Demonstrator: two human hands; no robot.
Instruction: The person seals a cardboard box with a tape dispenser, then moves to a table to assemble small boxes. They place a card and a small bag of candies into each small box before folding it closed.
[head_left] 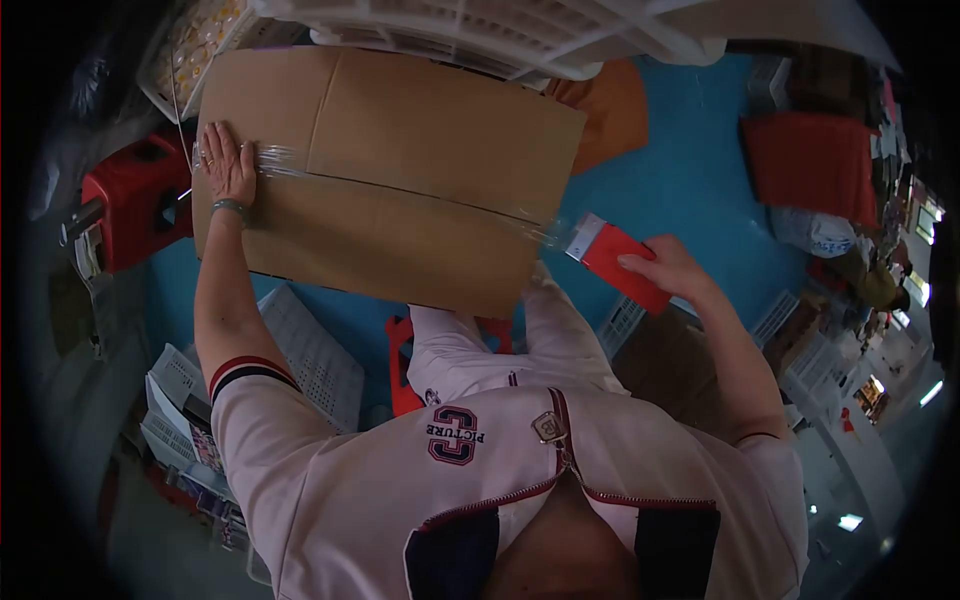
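Head view, looking down over the person's own chest. At far left a red plastic crate-like object (135, 200) stands on the blue floor (690, 180), just beside the box's left end. The left hand (229, 160) lies flat, fingers spread and not curled round anything, pressing the near-left part of the top of a large brown corrugated cardboard box (400, 130); a bracelet circles the wrist. Under the palm begins a strip of clear glossy packing tape (400, 190), which runs along the seam where the two closed top flaps meet. The seam and tape give the long axis: it crosses the box from left to right, dipping slightly toward the person at the right end. The box sits directly in front of the torso, its far edge under a white slatted plastic crate (520, 35).

Past the box's right edge the tape leaves the cardboard and stretches, crinkled, to a red hand-held tape dispenser with a white end (615, 260). The right hand (672, 268) is closed round this dispenser, fingers wrapped over its upper side, holding it off the box and just beside the right corner. The dispenser thus lies to the right of the seam's end, in line with the tape; the right hand is the nearer to it, the left hand anchoring the opposite end.

Below, white perforated trays (310, 350) lie on the floor; red cloth (810, 160) lies well apart at upper right.
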